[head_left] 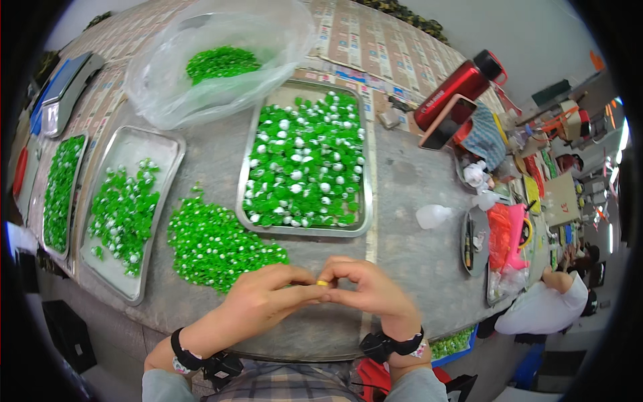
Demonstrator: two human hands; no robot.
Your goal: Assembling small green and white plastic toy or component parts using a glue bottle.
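My left hand (264,293) and my right hand (365,287) meet above the table's front part, fingers closed and tips pressed together. A small yellow piece (322,283) shows between the fingertips; whether it is held or worn on a finger I cannot tell, and anything else there is hidden. Just left of my left hand lies a loose heap of small green pieces with white parts (214,244). Beyond my hands stands a large metal tray (367,224) full of green pieces and white balls.
On the left are a metal tray (175,149), a narrower tray (84,144) and a scale (70,90). An open plastic bag (157,100) holds green pieces at the back. A red bottle (452,94), a phone (450,122) and an oval dish (474,266) stand right. A person (549,301) sits beyond.
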